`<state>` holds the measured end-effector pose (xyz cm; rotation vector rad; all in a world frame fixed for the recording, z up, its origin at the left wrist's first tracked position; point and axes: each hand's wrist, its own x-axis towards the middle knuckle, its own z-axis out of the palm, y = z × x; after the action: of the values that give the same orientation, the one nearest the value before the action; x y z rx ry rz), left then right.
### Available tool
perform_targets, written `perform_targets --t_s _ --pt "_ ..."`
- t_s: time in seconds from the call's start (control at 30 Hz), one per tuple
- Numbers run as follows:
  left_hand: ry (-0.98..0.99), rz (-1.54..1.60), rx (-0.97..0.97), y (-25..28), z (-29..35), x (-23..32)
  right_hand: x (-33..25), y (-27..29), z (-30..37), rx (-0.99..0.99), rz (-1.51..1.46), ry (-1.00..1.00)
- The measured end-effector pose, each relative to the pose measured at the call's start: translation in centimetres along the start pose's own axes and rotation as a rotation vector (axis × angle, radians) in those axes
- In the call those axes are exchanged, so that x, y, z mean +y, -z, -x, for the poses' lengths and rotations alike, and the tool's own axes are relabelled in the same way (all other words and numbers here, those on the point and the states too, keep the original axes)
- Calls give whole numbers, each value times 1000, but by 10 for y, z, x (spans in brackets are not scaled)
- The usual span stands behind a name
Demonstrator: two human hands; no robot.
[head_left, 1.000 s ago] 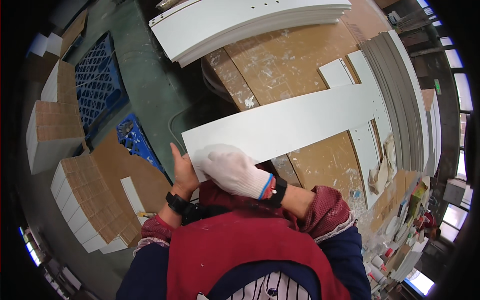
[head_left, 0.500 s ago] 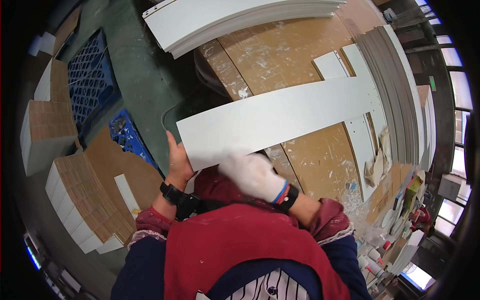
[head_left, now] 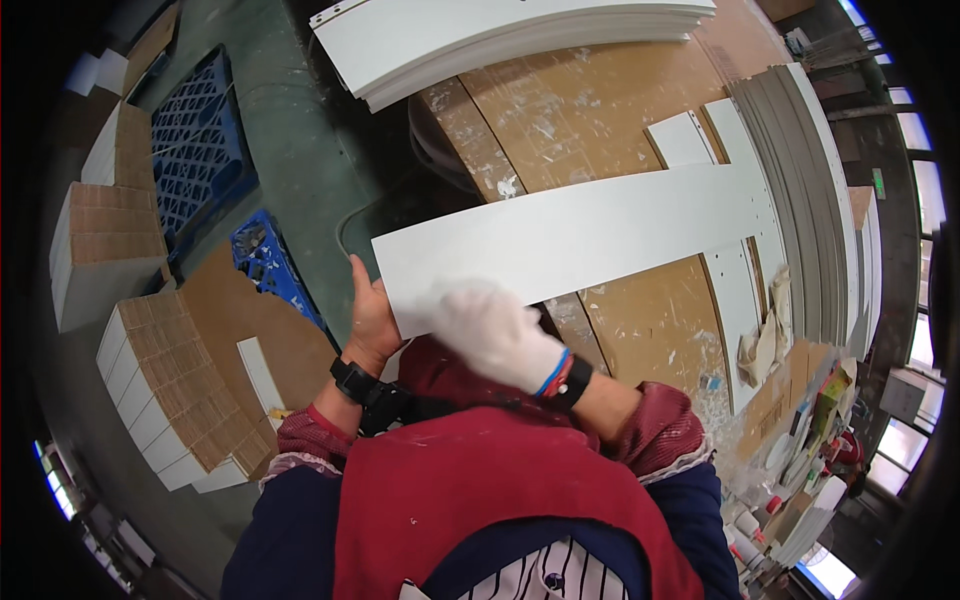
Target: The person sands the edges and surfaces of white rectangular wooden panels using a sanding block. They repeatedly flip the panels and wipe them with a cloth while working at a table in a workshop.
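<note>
A long white board (head_left: 560, 235) reaches from my body across the work table, its far end resting over other white panels. My bare left hand (head_left: 372, 318) holds the board's near left end, thumb sticking up beside the edge and fingers hidden beneath. Over the near corner of the board is my right hand (head_left: 500, 335) in a white glove, bent over the surface. Motion blurs its fingers, so whether it holds something does not show. A narrow white panel (head_left: 735, 300) lies under the board's far end.
The brown, paint-flecked table (head_left: 650, 330) extends ahead. Stacked white boards (head_left: 520, 45) lie at the back, with a row of upright panels (head_left: 790, 200) to the right. A crumpled cloth (head_left: 765, 335) rests nearby. On the left are a blue pallet (head_left: 200, 145) and piled panels (head_left: 185, 380).
The whole scene has shifted slightly right in view. My right hand stays blurred over the board's near end, while my left hand keeps its hold.
</note>
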<state>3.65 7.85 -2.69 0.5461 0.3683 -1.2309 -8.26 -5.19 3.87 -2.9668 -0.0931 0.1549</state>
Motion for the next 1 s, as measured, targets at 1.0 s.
perform_targets --t_s 1.0 --pt "-147 -447 -10 21 14 5 114 48 18 113 -260 -600"
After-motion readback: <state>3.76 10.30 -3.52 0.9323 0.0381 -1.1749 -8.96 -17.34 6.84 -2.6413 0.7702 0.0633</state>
